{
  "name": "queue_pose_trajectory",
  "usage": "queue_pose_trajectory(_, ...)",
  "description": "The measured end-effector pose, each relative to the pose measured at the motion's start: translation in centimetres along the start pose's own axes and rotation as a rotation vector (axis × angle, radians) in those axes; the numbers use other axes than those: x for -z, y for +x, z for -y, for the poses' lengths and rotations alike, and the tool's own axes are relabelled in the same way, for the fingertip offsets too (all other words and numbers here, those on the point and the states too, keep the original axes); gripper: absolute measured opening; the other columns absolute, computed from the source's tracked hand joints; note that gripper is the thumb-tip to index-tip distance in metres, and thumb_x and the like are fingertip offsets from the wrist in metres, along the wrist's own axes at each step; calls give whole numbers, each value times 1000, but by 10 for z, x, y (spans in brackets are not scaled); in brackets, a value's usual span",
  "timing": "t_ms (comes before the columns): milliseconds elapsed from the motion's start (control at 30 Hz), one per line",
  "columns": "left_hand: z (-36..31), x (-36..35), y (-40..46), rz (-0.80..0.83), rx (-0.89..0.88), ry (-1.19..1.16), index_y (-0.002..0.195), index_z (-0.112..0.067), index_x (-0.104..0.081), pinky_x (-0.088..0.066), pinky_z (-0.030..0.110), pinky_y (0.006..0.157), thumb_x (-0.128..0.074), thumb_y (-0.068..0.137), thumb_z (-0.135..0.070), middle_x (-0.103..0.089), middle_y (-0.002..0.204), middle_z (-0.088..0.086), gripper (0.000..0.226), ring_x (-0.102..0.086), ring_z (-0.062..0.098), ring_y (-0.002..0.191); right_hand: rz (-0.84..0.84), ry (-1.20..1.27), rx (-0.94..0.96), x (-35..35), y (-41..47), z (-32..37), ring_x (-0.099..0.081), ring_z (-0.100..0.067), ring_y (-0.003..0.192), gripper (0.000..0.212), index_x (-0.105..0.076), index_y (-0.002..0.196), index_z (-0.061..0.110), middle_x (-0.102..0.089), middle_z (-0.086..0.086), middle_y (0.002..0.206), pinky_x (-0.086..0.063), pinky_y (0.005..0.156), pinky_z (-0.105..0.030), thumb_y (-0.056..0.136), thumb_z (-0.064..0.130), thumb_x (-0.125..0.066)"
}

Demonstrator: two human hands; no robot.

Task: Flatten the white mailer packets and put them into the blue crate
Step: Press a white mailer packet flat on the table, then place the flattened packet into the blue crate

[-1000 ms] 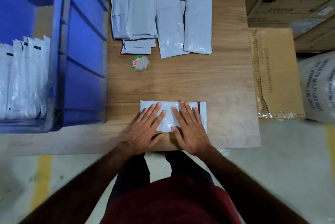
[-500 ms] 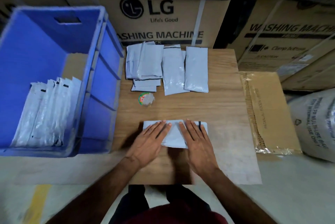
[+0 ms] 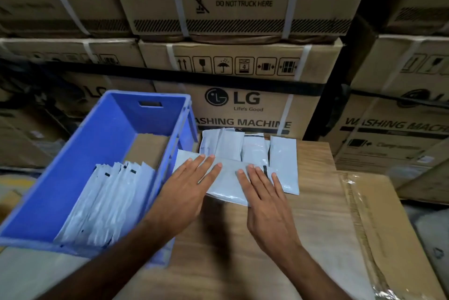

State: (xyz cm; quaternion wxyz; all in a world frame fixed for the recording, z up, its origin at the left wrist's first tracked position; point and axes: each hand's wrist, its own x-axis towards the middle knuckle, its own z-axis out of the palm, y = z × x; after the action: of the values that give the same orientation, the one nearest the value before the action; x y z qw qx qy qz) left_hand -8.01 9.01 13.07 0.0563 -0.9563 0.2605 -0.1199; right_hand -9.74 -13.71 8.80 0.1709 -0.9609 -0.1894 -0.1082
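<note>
White glossy plastic mailer packet (image 3: 226,182), frame centre, over wooden desk (image 3: 313,214) beside blue plastic crate (image 3: 80,168). Left hand (image 3: 187,188), right hand (image 3: 264,193) splayed flat on top, gripping nothing. Likely light, limp, slippery; pinch short edges.

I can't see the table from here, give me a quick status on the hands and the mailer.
Left hand and right hand flat on one white mailer. Mailer lifted toward blue crate. Crate rim in its path, unsorted mailers behind.
</note>
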Motion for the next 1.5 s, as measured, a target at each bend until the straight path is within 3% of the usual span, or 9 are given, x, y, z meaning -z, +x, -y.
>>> queue_pose_trajectory(467,250,1,-85,144,-53,75,151,-12,-45,-30,46,113,-36,72,-8,-46,154,15,80,-49,37,137,70,-134,-47,-44,125,225,-35,-34,148,79,-34,157,16,-39,-16,159,-23,122,-55,79,16,-25)
queue_pose_trajectory(567,298,-6,-92,172,-147,93,151,-12,-46,-29,45,114,-41,73,-11,-44,156,15,78,-49,36,138,74,-129,-96,-72,138,276,-42,-36,143,79,-40,155,13,-44,-18,155,-20,120,-53,77,17,-26)
queue_pose_trajectory(867,329,-66,-57,219,-631,187,140,-12,-60,-46,53,105,-37,92,-14,-58,143,18,52,-59,38,127,370,-61,-507,-147,128,330,-64,-39,120,78,-59,141,9,-61,-22,137,-50,101,-54,71,21,-26)
queue_pose_trajectory(933,319,-80,-42,249,-741,204,134,-9,-64,-51,54,101,-34,92,-13,-59,141,19,53,-61,39,125,390,0,-627,-155,125,335,-61,-42,121,80,-51,147,6,-57,-27,139,-49,101,-55,73,22,-25)
queue_pose_trajectory(1033,300,-100,-22,288,-875,202,128,-10,-69,-53,53,96,-34,92,-13,-63,136,18,50,-64,39,121,512,64,-751,-165,120,329,-22,-40,150,74,2,162,10,-12,-24,166,-21,120,-50,95,24,-28)
queue_pose_trajectory(1100,285,-113,-11,307,-927,171,120,-13,-72,-53,53,97,-35,91,-15,-68,127,13,47,-66,37,116,661,53,-832,-166,122,325,-7,-39,154,82,19,159,13,4,-22,168,-19,121,-49,103,31,-38)
queue_pose_trajectory(1233,264,-137,-9,553,-922,105,134,-25,-58,-19,50,123,-42,97,-11,-60,128,1,42,-48,26,134,839,139,-958,-179,125,322,-12,-41,153,84,20,159,18,0,-23,167,-32,113,-49,105,39,-40)
queue_pose_trajectory(1333,262,-143,-11,697,-944,97,143,-30,-52,-30,42,118,-46,96,-12,-57,138,-2,51,-46,21,136,926,330,-1059,-190,125,324,-31,-40,147,90,22,158,17,-22,-22,163,-31,114,-51,101,27,-47)
queue_pose_trajectory(1500,273,-156,-9,771,-1034,130,157,-30,-30,-33,42,116,-33,100,-31,-40,155,2,57,-34,25,144,975,472,-1134,-189,136,326,-29,-48,145,96,26,156,8,-9,-33,163,-30,115,-53,99,21,-51)
